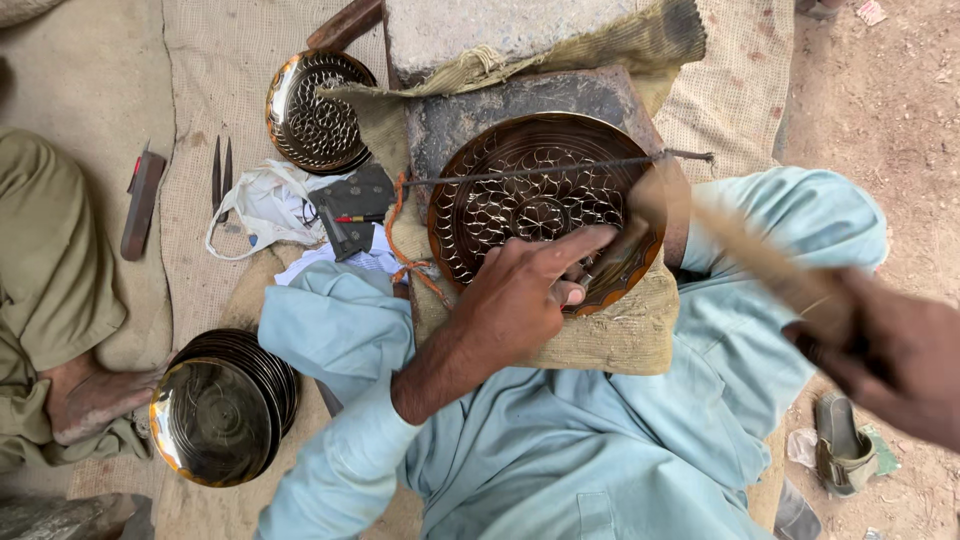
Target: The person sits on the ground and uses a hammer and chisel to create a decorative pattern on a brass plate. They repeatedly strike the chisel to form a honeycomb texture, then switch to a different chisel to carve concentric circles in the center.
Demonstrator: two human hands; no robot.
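A round engraved metal plate lies on a dark block wrapped in burlap, held down by a thin metal rod laid across it. My left hand rests on the plate's near rim and pinches a small chisel against the metal. My right hand is raised at the right, shut on a wooden hammer whose head is motion-blurred over the plate's right edge.
A finished engraved plate lies at the back left. A stack of plain plates sits at my left knee. Scissors, a file, a white bag and small tools lie on the mat. Another person's leg and foot are at the left.
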